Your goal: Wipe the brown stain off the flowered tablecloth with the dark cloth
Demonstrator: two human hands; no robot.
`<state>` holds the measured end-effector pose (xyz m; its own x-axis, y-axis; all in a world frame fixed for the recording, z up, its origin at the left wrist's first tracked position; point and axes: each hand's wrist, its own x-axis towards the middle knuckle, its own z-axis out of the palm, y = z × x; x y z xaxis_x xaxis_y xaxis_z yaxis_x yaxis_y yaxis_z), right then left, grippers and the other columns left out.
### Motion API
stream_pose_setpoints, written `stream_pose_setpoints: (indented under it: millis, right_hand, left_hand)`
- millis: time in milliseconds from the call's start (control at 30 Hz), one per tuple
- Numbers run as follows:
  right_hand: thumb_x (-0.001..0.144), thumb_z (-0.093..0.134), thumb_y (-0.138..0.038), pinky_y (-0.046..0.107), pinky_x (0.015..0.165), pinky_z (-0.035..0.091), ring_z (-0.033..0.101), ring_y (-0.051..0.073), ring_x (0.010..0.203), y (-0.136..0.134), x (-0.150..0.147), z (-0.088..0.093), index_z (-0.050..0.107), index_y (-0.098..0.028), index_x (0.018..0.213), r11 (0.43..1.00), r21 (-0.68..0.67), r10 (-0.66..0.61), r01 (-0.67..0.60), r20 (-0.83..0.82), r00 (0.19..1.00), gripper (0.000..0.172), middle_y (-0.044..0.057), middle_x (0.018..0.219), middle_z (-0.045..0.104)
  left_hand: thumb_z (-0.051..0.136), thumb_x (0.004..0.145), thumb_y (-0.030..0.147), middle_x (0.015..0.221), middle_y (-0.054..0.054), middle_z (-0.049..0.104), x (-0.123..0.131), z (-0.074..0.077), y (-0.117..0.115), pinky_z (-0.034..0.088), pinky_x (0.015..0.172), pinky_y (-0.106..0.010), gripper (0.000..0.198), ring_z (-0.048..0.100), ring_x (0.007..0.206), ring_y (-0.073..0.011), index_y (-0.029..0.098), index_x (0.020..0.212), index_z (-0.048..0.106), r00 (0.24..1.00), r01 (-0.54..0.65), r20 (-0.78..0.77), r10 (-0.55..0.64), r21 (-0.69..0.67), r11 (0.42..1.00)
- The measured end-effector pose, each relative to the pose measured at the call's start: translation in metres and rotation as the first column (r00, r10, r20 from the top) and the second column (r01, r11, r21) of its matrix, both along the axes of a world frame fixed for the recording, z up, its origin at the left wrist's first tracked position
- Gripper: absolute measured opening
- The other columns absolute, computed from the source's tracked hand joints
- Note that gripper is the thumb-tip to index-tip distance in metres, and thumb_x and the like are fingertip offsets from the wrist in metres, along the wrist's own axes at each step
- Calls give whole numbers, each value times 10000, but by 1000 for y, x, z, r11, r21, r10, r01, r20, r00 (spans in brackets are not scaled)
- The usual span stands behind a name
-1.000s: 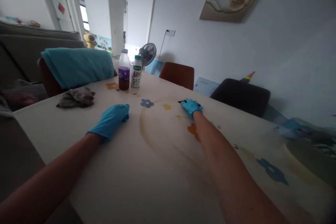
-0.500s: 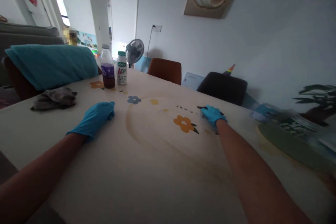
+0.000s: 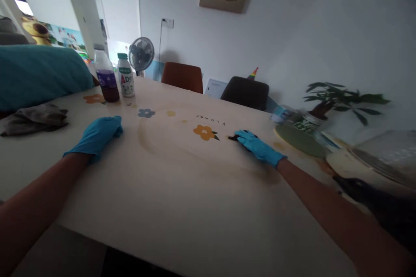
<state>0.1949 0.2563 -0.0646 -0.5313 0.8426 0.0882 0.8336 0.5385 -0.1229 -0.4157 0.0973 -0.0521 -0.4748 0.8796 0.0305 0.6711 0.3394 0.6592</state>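
Note:
My left hand (image 3: 99,136), in a blue glove, rests on the table with its fingers curled into a loose fist; nothing sticks out of it. Farther right, my right hand (image 3: 258,145), also gloved in blue, presses down on a dark cloth (image 3: 233,137) whose edges show by the fingertips. Most of that cloth is covered by the hand, so its shape is unclear. Both hands touch the pale tabletop (image 3: 162,207), which is printed with flowers and letters. Brownish smears (image 3: 201,158) curve across it between the hands.
A crumpled grey rag (image 3: 35,119) lies at the left. Behind stand a bottle of dark drink (image 3: 108,84) and a white bottle (image 3: 126,78). Rightward are a green mat (image 3: 297,142), a potted plant (image 3: 307,122) and a pale round container (image 3: 344,162). Chairs (image 3: 182,77) line the far side.
My right hand has slid the dark cloth nearer to me, past the orange flower, toward the right. The view has turned right. My left hand stays in place on the table.

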Motion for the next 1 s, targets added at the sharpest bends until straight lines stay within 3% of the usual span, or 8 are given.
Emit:
stream_pose_setpoints:
  millis: [100, 300, 533, 767, 1000]
  right_hand:
    - [1151, 332, -622, 615, 1473, 297, 368, 325, 1777, -33, 10, -2, 691, -285, 1695, 995, -104, 4, -9, -46, 999, 734, 61, 1836, 541]
    - [1110, 369, -874, 711, 1435, 328, 349, 413, 1775, -92, 16, -14, 717, -327, 1655, 990, -138, -23, 7, -111, 994, 848, 93, 1830, 547]
    - [1159, 445, -787, 746, 1452, 213, 229, 444, 1803, -148, -18, -13, 604, -373, 1769, 979, -176, 91, -105, -83, 992, 754, 69, 1898, 438]
    - [1179, 536, -713, 740, 1464, 172, 177, 439, 1819, -161, -90, -4, 575, -374, 1804, 939, -227, 241, -258, -99, 966, 712, 51, 1937, 346]
    - [1155, 639, -571, 803, 1444, 166, 218, 481, 1806, -139, -175, -9, 646, -255, 1744, 907, -198, 347, -372, -151, 926, 668, 125, 1899, 423]
  left_hand:
    - [434, 1035, 512, 817, -86, 761, -1, 0, 1, 572, 1009, -409, 511, 693, 873, -306, 243, 665, 661, 1000, -2, -2, 2, 5, 1000]
    - [457, 1065, 493, 799, -66, 736, -1, -1, 0, 554, 991, -391, 509, 658, 855, -281, 237, 666, 642, 998, 1, 60, -3, 33, 999]
    - [466, 1092, 435, 807, -80, 737, 2, 3, -1, 553, 1006, -400, 503, 670, 865, -283, 225, 675, 653, 998, 0, 64, -1, 15, 1000]
    - [463, 1137, 362, 770, -77, 698, 14, 14, -3, 528, 961, -346, 525, 626, 813, -234, 200, 669, 637, 999, -2, 46, 1, 20, 1000]
    - [439, 1150, 350, 763, -89, 708, 12, 10, 4, 542, 957, -353, 553, 620, 765, -216, 194, 654, 630, 999, 1, 38, -2, 19, 1000]
